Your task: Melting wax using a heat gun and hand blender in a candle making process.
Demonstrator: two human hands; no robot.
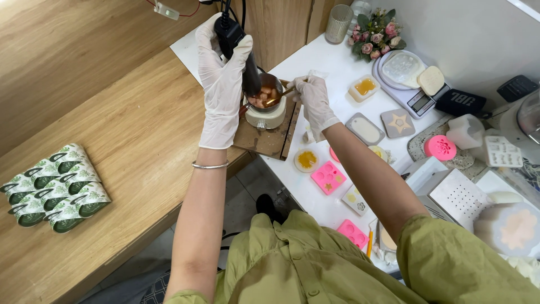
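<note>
A small metal pot of orange-brown chunks sat on a white warmer base, which stood on a brown board at the near edge of the white counter; everything else is placed from that pot. The left hand, in a thin white glove, was wrapped tightly around the black handle of a heat gun just left of the pot, its nozzle angled down into the pot's rim and its cord running up and away. The right hand, also gloved, sat just right of the pot, fingers pinched together on a thin stick whose far end dipped into the chunks. Further right of the pot lay a small yellow-filled dish, a pink silicone mould and a grey star mould, with a kitchen scale beyond them. Well to the left of the pot, on the wooden bench, a batch of green-and-white wrapped bars lay in rows. The risks looked plain: the nozzle hung very close to the rim, so hot air could spatter softened material onto the gloves, or the thin glove could scorch; a hard push with the stick might tip the light pot off its small base, since neither hand steadied it.
</note>
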